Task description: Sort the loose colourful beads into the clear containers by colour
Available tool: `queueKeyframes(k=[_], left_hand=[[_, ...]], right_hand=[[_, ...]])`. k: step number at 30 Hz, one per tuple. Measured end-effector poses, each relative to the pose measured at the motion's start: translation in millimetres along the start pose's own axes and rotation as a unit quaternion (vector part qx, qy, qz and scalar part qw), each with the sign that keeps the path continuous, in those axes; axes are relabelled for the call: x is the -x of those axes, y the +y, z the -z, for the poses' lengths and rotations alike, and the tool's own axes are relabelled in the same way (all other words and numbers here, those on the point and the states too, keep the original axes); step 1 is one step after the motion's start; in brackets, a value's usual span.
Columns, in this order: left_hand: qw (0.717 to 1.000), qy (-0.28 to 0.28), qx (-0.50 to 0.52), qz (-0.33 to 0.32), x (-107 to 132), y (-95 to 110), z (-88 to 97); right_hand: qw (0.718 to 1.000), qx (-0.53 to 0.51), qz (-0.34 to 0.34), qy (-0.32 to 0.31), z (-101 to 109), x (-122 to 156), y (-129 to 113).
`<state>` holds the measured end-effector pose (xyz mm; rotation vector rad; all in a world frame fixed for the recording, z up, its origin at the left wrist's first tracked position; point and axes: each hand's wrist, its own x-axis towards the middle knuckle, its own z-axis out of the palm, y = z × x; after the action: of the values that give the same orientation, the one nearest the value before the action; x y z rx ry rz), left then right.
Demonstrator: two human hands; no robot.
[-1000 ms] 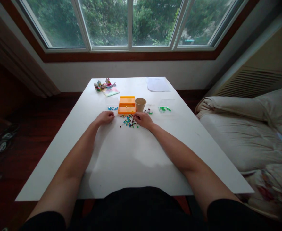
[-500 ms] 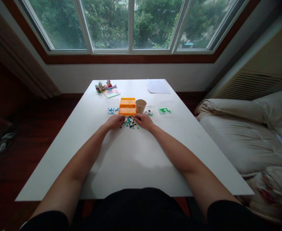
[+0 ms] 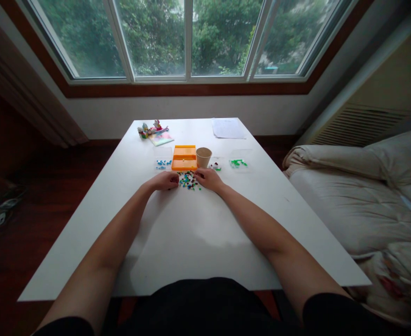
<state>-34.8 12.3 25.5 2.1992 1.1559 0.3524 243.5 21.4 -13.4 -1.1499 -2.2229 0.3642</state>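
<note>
A loose pile of tiny coloured pieces (image 3: 188, 182), blue, green, dark red and white, lies on the white table between my hands. At its left edge rests my left hand (image 3: 166, 180), the fingers curled in; whatever they hold is too small to make out. My right hand (image 3: 209, 178) is at the pile's right edge, thumb and fingertips pinched together, and anything between them is hidden. Just beyond the pile an orange box (image 3: 184, 157) stands with its lid folded back, a few small pale bits inside. A brown paper cup (image 3: 203, 158) stands beside it, behind my right hand.
A clear case with blue pieces (image 3: 163, 163) lies left of the orange box. Right of the cup are a small clear case (image 3: 215, 165) and one with green pieces (image 3: 238, 163). Small figurines (image 3: 151, 128), a pastel card (image 3: 161, 138) and white papers (image 3: 228, 128) lie farther back.
The view has tilted slightly, so the whole scene sits a little lower. My left hand has turned a bit, its fingers more curled. My right hand stays at the pile's right edge.
</note>
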Motion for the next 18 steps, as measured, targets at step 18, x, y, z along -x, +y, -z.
queueKeyframes(k=[18], left_hand=[[0.965, 0.248, -0.054, 0.069, 2, -43, -4.5]], right_hand=[[1.000, -0.001, 0.006, -0.014, -2, -1, 4]])
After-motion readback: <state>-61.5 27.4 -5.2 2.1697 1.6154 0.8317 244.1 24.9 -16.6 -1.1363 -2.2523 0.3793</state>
